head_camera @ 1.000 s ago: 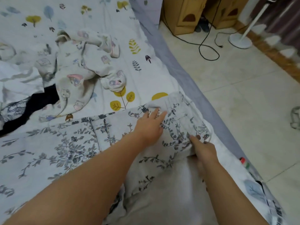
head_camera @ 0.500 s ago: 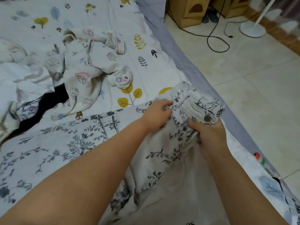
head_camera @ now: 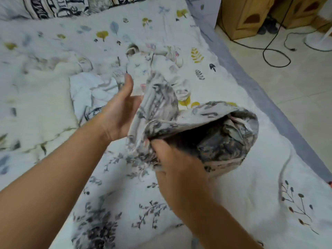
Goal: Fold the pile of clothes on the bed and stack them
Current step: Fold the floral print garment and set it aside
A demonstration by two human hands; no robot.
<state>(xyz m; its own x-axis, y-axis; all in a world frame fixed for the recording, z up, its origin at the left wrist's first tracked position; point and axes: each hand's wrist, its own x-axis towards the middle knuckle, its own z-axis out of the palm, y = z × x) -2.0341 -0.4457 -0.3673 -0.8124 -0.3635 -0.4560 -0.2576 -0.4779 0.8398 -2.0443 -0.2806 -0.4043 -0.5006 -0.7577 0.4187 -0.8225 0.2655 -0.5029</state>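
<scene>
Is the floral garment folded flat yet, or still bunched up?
Bunched. The floral garment is lifted in a loose fold, gripped by the right hand; the left hand touches it.

The floral garment (head_camera: 201,126) is soft matt cloth, like the leaf-printed bedsheet (head_camera: 233,177); the floor (head_camera: 296,78) at two o'clock is smooth tile.

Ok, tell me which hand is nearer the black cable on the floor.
Right. The right hand, gripping the floral garment, sits nearer the bed's floor side; the left hand is farther from the black cable.
</scene>
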